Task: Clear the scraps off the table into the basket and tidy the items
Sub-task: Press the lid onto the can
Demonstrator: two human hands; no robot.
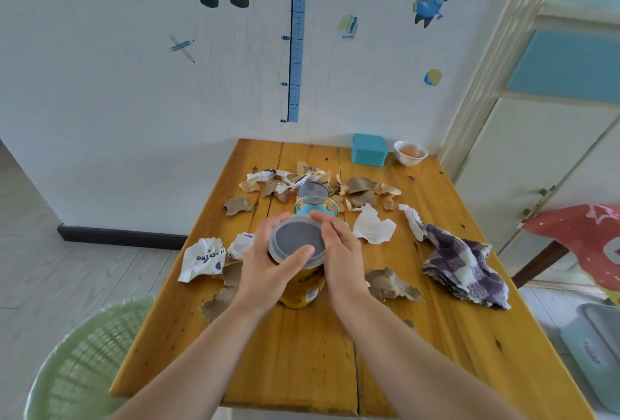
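Now my left hand [268, 262] and right hand [340, 252] both clamp the yellow can [302, 288] at frame centre; it seems stiff and smooth, maybe slippery, so I would hold its sides below the lid [297, 236]

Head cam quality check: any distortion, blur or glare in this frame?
Head view: strong wide-angle bowing, the door frame and table edges curve; light is soft and even, with only a faint shadow at the base of the can; no harsh glare on its lid; the basket in the lower left corner looks smeared, the centre sharper.
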